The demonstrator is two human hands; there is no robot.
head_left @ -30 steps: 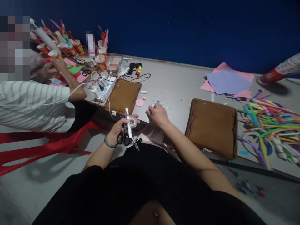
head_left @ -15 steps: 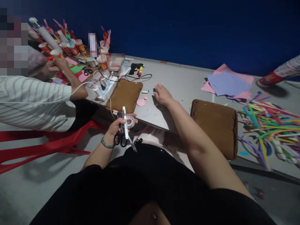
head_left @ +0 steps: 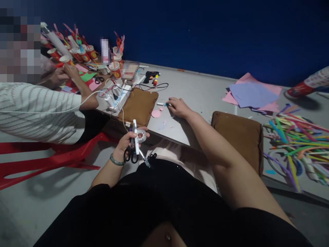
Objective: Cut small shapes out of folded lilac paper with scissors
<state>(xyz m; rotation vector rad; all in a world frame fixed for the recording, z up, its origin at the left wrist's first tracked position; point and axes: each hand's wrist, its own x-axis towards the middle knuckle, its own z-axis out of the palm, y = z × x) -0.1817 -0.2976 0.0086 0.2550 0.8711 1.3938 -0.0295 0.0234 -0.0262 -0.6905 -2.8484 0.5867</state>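
got the left hand closed around a whole bundle: black-handled scissors, a white pen, a roll of clear tape plus a slim clear-tipped stick poking out below. so, full grip there, held in front of the near edge of the worktop.

got the right hand palm down over the worktop, bent fingers right up at a small blue piece. can't tell if actually pinching it or just touching, so can't call that grip wide or narrow.

can see a short white cylinder just beside the blue piece, with two pink paper circles near it, close to a brown cushion. can also spot a second cushion off to the right, near a messy pile of coloured strips. farther left, close to the cups, a co-worker in striped sleeves.
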